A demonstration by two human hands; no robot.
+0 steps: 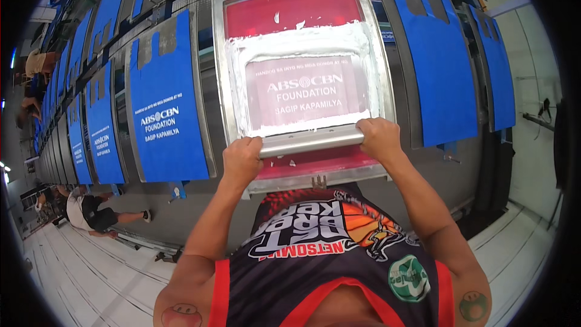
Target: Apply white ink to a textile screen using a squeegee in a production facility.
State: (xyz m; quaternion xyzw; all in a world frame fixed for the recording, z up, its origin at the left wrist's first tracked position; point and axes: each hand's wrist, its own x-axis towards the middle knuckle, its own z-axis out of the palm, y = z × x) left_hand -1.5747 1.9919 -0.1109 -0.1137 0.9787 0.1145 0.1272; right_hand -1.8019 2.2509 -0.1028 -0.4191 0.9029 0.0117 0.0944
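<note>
A silver-framed printing screen with red emulsion at top and bottom lies in front of me. White paste is smeared around a pale window with faint lettering. Across the window's lower edge runs a long metal squeegee. My left hand is closed on its left end, and my right hand grips the right end. The underside of the squeegee is hidden from view.
Flat blue cut pieces on metal boards line both sides of the screen, some with white print. At lower left a person in a light top is bent low over the pale floor; other people appear at the far left.
</note>
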